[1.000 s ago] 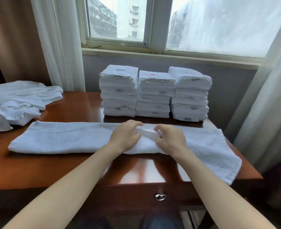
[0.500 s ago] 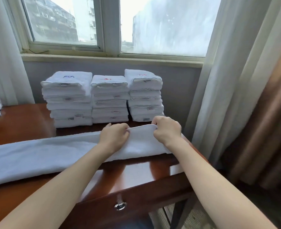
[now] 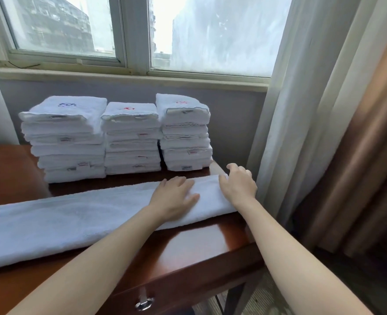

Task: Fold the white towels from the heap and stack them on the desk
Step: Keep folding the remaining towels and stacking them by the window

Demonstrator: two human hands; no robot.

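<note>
A long white towel, folded lengthwise, lies across the brown wooden desk from the left edge of the view to the desk's right end. My left hand lies flat on the towel near its right end, fingers spread. My right hand rests at the towel's right tip with loosely bent fingers, holding nothing that I can see. Behind the towel stand three stacks of folded white towels: a left stack, a middle stack and a right stack. The heap is out of view.
A window with a sill runs behind the stacks. White and brown curtains hang close to the desk's right end. A drawer with a metal pull sits in the desk front. The desk's right edge is just beyond my right hand.
The view has swung right, so the heap has left the frame. Both hands slid along the towel to its right end; they let go of the pinched edge and now lie on it.
</note>
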